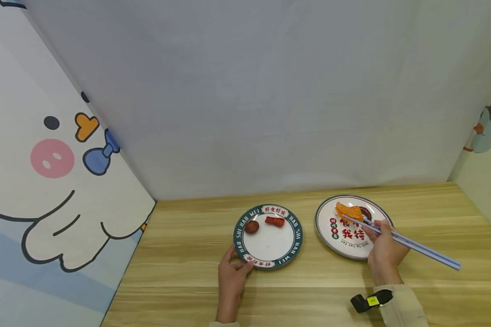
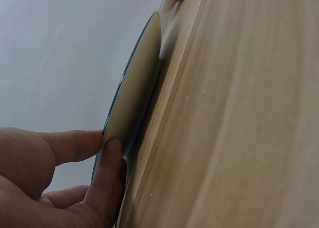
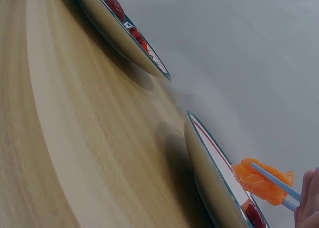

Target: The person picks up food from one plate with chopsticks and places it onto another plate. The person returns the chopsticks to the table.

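Note:
My left hand pinches the near-left rim of a green-rimmed plate, thumb on the rim and a finger under it in the left wrist view. On that plate lie a round brown-red piece of food and a red piece. My right hand holds a pair of pale blue chopsticks over a second, white plate with red lettering. Between the chopstick tips is an orange slice of food, raised above the plate in the right wrist view. A dark red piece lies behind it, partly hidden.
Both plates stand on a wood-grain table, side by side with a gap between them. A pale wall rises right behind the table, and a cartoon-printed panel borders it on the left.

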The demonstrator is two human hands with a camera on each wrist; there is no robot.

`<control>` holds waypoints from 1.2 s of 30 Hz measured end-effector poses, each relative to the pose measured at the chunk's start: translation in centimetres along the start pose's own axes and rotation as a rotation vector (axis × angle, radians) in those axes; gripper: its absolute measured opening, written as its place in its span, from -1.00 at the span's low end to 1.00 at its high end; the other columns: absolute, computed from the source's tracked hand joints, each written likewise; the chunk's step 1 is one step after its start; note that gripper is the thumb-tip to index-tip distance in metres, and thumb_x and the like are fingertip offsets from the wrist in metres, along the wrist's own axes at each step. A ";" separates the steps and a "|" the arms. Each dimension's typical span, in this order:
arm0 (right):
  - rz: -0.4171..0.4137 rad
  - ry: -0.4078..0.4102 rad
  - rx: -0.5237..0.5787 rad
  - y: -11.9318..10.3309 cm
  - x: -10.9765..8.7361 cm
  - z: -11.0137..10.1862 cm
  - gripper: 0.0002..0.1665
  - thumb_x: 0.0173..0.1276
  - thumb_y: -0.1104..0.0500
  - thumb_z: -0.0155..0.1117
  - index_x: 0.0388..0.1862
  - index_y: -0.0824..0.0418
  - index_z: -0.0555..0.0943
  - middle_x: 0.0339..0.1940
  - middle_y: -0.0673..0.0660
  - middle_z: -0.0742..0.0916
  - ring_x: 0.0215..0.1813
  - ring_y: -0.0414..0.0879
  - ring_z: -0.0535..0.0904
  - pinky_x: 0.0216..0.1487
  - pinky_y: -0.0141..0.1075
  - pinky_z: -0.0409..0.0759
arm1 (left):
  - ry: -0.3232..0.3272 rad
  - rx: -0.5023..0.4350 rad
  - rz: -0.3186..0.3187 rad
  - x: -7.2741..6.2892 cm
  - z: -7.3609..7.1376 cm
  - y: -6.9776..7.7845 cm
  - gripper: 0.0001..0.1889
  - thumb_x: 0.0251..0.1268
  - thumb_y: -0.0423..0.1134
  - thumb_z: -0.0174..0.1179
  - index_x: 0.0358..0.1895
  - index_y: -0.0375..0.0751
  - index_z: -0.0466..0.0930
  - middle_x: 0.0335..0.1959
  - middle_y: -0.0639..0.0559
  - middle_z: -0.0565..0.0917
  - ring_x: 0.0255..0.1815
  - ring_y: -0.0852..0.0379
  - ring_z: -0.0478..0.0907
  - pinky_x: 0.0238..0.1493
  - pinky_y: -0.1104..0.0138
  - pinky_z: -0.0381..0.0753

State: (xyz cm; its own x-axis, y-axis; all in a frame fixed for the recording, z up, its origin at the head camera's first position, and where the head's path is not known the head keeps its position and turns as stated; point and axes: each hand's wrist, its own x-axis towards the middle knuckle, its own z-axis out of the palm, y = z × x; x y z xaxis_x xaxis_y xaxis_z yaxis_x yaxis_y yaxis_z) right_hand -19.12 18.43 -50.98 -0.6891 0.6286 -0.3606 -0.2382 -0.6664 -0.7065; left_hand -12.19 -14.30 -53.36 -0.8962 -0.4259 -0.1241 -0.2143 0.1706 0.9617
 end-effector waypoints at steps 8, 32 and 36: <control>0.005 0.014 -0.058 0.1 0.2 0.0 -0.69 0.62 0.25 0.17 -0.33 0.36 0.70 -0.44 0.05 0.75 -0.53 -0.14 0.77 -0.38 -0.40 0.75 | 0.002 0.008 -0.014 0.0 0.1 0.0 -0.18 0.12 -0.62 0.43 0.52 -0.49 0.34 0.17 -0.31 0.57 -0.22 0.09 0.63 -0.29 0.44 0.67; -0.032 -0.023 -0.244 -0.2 -0.3 0.3 -0.76 0.65 0.24 0.12 -0.14 0.40 0.63 -0.36 0.01 0.74 -0.46 -0.23 0.77 -0.30 -0.42 0.76 | -0.007 0.011 -0.036 0.0 -0.1 0.4 -0.16 0.13 -0.61 0.42 0.54 -0.47 0.32 0.18 -0.31 0.56 -0.21 0.08 0.62 -0.30 0.43 0.68; -0.034 -0.039 -0.279 -0.4 -0.5 0.2 -0.77 0.66 0.26 0.08 -0.08 0.43 0.59 -0.39 -0.02 0.73 -0.44 -0.25 0.77 -0.27 -0.44 0.75 | -0.008 0.013 -0.048 -0.1 -0.2 0.4 -0.16 0.13 -0.60 0.42 0.55 -0.46 0.31 0.19 -0.30 0.56 -0.22 0.09 0.62 -0.30 0.42 0.69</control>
State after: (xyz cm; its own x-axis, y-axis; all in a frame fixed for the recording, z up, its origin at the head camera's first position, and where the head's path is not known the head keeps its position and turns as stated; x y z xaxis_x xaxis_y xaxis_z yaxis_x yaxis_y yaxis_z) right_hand -18.80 18.27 -50.34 -0.7110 0.6292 -0.3140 -0.0674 -0.5054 -0.8602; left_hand -12.11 -14.39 -52.91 -0.8878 -0.4266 -0.1724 -0.2626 0.1620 0.9512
